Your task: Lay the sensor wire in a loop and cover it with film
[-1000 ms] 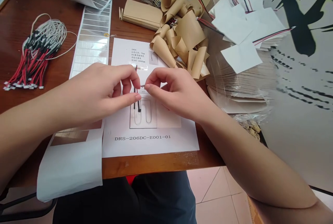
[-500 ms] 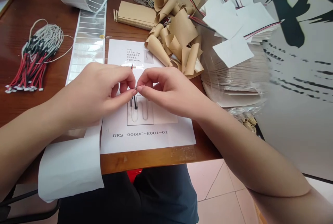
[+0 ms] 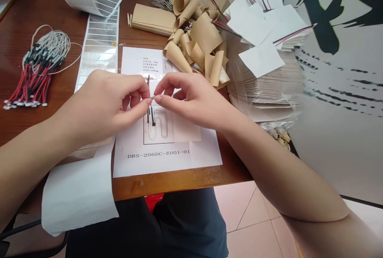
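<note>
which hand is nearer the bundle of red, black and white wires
Left. The left hand is to the right of the wire bundle; the right hand is farther right, past the left one.

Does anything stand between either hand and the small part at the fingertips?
Nothing visible does. The left hand and right hand both have fingertips at the small part, over the printed sheet. The paper rolls lie beyond the right hand, out of the way.

Soft light; glare on label strip (image 3: 100, 48).
</note>
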Tool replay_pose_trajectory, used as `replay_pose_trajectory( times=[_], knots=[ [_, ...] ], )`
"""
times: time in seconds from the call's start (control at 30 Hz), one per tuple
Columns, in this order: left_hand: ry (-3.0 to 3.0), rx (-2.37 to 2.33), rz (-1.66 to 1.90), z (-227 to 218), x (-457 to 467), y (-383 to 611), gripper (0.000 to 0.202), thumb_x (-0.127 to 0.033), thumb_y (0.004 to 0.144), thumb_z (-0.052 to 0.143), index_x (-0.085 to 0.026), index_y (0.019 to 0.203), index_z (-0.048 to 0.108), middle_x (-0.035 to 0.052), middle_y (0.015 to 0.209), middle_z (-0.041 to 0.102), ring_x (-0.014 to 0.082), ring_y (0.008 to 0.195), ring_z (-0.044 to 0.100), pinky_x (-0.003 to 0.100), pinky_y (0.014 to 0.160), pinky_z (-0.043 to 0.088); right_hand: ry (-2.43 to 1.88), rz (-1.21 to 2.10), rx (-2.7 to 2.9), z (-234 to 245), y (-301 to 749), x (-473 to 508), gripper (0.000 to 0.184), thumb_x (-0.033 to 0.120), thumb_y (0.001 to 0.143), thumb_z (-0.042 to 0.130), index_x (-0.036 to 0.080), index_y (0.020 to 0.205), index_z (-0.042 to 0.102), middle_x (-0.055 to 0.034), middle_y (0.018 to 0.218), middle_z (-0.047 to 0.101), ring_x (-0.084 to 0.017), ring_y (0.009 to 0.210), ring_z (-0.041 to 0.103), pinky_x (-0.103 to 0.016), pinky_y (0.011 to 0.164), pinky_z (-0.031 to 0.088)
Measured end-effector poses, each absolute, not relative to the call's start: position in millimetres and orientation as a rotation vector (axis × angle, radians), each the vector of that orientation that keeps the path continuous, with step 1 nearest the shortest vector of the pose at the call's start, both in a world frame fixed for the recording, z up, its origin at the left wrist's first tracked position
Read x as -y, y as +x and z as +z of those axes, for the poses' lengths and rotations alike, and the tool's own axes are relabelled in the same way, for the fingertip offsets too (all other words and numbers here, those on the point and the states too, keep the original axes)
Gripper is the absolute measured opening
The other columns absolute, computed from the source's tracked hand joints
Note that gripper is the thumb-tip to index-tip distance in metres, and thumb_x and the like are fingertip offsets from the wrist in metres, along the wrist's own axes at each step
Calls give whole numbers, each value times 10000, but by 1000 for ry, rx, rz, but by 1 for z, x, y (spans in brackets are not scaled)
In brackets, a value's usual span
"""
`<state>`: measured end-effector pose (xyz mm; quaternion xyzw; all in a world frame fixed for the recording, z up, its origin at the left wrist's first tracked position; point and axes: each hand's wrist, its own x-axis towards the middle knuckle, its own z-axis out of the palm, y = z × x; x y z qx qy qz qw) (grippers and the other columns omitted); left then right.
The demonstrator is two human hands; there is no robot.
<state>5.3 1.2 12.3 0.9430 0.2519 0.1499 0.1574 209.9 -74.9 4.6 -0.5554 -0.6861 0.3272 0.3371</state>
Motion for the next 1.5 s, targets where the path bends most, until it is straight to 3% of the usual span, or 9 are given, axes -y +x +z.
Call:
replay_pose_trajectory(
  times=[0.13,0.3,0.53,0.93,1.13,1.33,1.5],
  knots=[
    [2731,-780,365,13,1,5,248,-303,939,487,-191,864,695,-33,648,646,112,587,534,265,670,363,-1340,869,1847,2,209,75,152,271,920,682,164,813,667,-7,794,675,-133,754,580,-274,698,430],
    [2695,-735,330,12,-2,5,245,-376,913,520,-220,828,689,-31,618,652,125,548,546,276,628,349,-1384,751,1911,1,207,77,133,207,925,648,155,805,673,-2,768,667,-130,734,569,-284,729,408],
    [2691,-786,213,10,-2,4,262,-334,921,482,-223,875,714,-24,631,665,130,581,566,278,636,345,-1490,693,2017,2,204,78,174,266,955,637,166,814,627,-6,764,651,-141,733,554,-276,699,354],
    [2600,-851,-36,4,-9,8,272,-453,864,470,-242,770,613,4,637,670,176,564,579,313,587,365,-1633,668,2225,2,195,82,68,187,975,569,151,946,619,-44,893,637,-171,797,530,-297,720,352],
    [2606,-864,-24,0,-10,6,268,-470,901,449,-247,800,556,-3,626,621,181,554,533,319,577,329,-1617,826,2033,0,199,78,133,259,983,605,156,912,651,-15,810,646,-152,745,534,-286,663,333],
    [2473,-858,35,4,-9,5,303,-512,936,469,-244,888,601,-19,646,628,171,586,544,306,589,351,-1564,1063,1757,2,206,72,148,278,951,643,164,858,653,-2,817,652,-135,755,550,-277,692,393],
    [2385,-850,91,9,-6,4,311,-492,921,482,-226,845,625,-34,593,585,141,546,497,293,557,336,-1573,1224,1510,7,211,69,180,291,903,710,175,794,625,51,671,548,-87,586,459,-256,575,367]
  ],
)
